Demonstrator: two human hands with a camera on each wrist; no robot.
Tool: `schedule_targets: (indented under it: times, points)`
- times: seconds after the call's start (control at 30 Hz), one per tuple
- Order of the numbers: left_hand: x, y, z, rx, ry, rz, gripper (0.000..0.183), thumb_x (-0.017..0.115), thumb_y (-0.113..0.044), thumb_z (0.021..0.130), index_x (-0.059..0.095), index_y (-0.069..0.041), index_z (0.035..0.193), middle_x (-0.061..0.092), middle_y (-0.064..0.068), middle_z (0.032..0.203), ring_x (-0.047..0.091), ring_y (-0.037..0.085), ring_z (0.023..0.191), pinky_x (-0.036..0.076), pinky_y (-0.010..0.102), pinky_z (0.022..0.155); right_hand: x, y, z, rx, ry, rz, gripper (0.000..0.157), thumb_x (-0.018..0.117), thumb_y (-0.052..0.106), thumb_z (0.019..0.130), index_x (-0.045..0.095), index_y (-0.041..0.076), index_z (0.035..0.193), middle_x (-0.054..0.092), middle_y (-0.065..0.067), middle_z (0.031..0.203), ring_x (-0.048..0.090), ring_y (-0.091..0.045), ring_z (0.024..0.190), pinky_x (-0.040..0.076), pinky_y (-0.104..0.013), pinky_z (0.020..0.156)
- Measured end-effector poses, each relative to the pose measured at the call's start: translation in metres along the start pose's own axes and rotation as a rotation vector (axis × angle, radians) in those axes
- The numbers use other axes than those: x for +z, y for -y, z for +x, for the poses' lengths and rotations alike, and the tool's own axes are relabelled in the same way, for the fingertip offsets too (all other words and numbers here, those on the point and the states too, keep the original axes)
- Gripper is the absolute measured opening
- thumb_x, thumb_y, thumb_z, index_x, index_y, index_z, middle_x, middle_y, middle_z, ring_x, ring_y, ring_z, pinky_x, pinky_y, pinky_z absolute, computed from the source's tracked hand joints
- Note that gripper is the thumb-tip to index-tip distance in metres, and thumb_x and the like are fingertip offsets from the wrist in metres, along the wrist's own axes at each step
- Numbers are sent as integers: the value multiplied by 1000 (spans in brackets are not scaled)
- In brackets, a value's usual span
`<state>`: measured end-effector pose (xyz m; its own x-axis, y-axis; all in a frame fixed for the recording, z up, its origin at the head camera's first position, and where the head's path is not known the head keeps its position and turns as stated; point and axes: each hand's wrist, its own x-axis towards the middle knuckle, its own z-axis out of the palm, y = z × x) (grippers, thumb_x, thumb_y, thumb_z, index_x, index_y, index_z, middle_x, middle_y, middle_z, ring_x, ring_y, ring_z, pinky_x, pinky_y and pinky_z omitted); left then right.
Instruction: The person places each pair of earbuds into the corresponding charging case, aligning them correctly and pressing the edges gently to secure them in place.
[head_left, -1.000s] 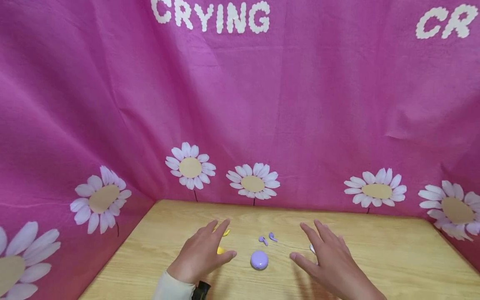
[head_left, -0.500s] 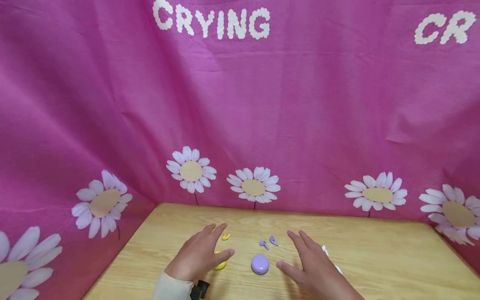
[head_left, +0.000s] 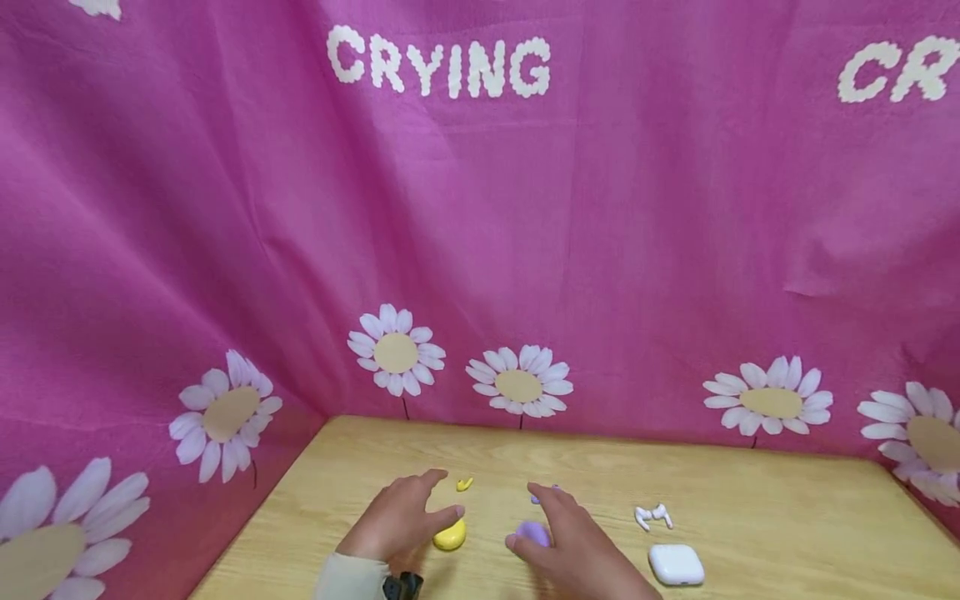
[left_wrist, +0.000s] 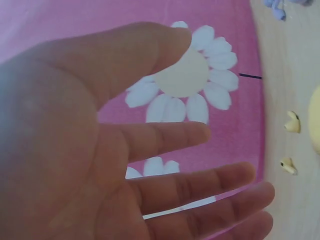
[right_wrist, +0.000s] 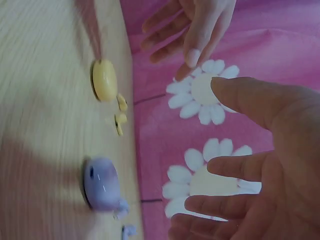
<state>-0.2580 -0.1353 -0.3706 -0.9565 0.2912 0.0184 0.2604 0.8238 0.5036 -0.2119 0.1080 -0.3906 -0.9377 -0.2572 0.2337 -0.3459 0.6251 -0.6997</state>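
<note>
We're looking at two hands above a wooden table (head_left: 772,500), and we see the left hand (head_left: 397,517) with its fingers straight and thumb wide apart. We find it by the yellow earbud case (head_left: 450,536), its thumb crossing our line to that case; the two yellow earbuds (left_wrist: 293,122) lie just on the far side. Over to the right hand (head_left: 577,542): we see those fingers spread too, thumb wide, raised above the purple earbud case (head_left: 533,533) and partly hiding it from our head view. Two purple earbuds (right_wrist: 128,231) sit just beyond that case. Further right, we've got the white earbud case (head_left: 676,565) on the near side, white earbuds (head_left: 654,517) on its far side. Behind it all, we have a pink cloth (head_left: 637,250) with white daisies (head_left: 519,385).
</note>
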Motion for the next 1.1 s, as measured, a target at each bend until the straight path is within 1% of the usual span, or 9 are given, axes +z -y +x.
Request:
schedule_targets:
  times: [0.23,0.3,0.37,0.5,0.63,0.73,0.8,0.93,1.1]
  points:
    - [7,11,4,-37,21,-45,64,67,-48,86,55,-5,132,65,14,113,62,31,100,49,53,84,20,5,9,-7,48,41,73,68,47,85,47,-2,135,55,-18,128,53,-35,116,43,-56,93]
    - [9,16,5,-51,37,-77,64,66,-48,86,55,-4,131,65,15,112,62,32,100,49,53,82,24,5,11,9,82,66,73,67,47,85,47,-3,134,60,-18,113,58,-32,102,46,-53,86]
    - [11,21,6,-61,50,-104,65,66,-49,86,54,-4,132,65,16,110,62,32,99,49,54,81,29,4,13,17,103,91,71,67,45,85,48,-4,133,62,-18,107,59,-31,96,47,-51,81]
    - [20,35,10,-94,37,-156,71,64,-52,87,49,-3,137,65,17,108,62,33,99,49,54,80,42,-1,16,91,182,232,66,64,45,88,48,-1,133,63,-15,101,60,-29,90,49,-47,73]
    - [33,49,13,-146,-13,-241,76,63,-51,88,42,-2,141,63,22,113,63,29,92,52,48,74,59,-7,18,230,253,466,69,63,44,90,43,-3,136,62,-10,87,58,-21,77,47,-36,66]
    - [42,56,16,-151,-71,-287,72,63,-47,90,42,1,139,62,25,115,63,20,80,52,38,66,69,-11,22,287,253,604,72,64,40,91,37,-9,136,60,-8,82,55,-16,71,46,-30,63]
    - [46,57,21,-147,-113,-321,67,63,-43,91,44,1,138,63,22,109,62,17,70,50,34,60,70,-14,26,306,223,647,73,63,40,91,36,-11,136,62,-9,85,58,-16,74,50,-31,65]
    - [54,58,28,-174,-196,-350,51,61,-35,94,53,0,130,64,9,90,57,15,66,47,31,57,70,-20,33,331,157,705,76,62,41,92,33,-14,135,66,-16,93,65,-24,85,55,-37,76]
    - [67,68,22,-258,-291,-315,29,60,-25,91,67,-5,112,59,-1,78,50,14,69,41,29,61,79,-21,30,381,142,774,75,63,39,92,34,-17,132,67,-17,91,66,-23,83,56,-36,75]
